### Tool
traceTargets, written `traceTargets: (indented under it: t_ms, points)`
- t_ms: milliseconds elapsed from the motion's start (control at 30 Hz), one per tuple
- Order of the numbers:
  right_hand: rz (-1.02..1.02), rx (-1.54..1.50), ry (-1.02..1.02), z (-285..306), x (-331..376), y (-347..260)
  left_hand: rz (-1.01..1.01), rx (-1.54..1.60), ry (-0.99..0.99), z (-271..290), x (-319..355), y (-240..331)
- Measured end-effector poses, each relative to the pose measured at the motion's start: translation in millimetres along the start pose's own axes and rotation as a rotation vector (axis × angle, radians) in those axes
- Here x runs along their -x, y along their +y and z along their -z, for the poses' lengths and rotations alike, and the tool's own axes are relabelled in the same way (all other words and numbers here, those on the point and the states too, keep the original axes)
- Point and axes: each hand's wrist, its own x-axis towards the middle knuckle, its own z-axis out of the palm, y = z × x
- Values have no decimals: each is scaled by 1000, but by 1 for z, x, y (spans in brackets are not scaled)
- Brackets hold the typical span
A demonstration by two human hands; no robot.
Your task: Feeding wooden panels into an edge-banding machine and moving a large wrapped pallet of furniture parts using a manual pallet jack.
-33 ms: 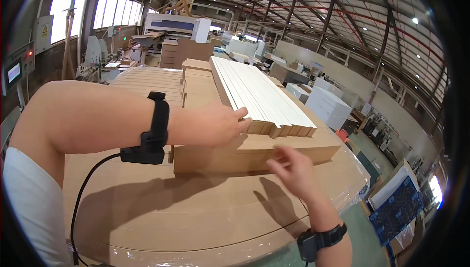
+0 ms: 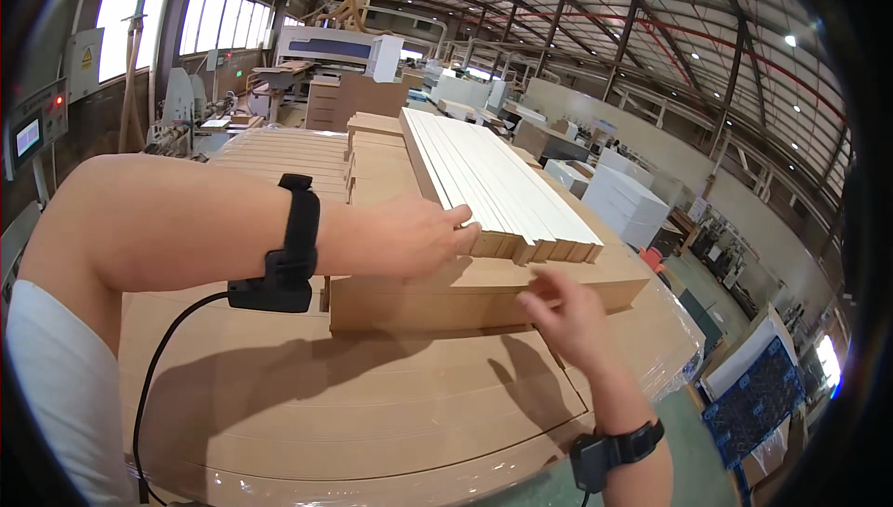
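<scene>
Nearest, at about 5 o'clock, the right hand [image 2: 565,316] hovers with a loose, open grip, fingers spread, just in front of the brown board stack [image 2: 484,288] sitting on the big wood surface [image 2: 326,405]. Further up, near centre, the left hand [image 2: 409,239] (black wrist strap with a cable) lies flat, grip open, fingertips touching the near ends of the white strips [image 2: 498,186], which run off toward 12 o'clock atop that stack.
</scene>
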Motion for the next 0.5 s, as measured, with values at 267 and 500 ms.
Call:
traceTargets:
  t_ms: [267,500]
  points:
    - [-255,-289,7,2,-48,21,-8,21,-54,5,3,-7]
    - [-340,-416,30,-15,-58,20,503,868,213,-12,8,-20]
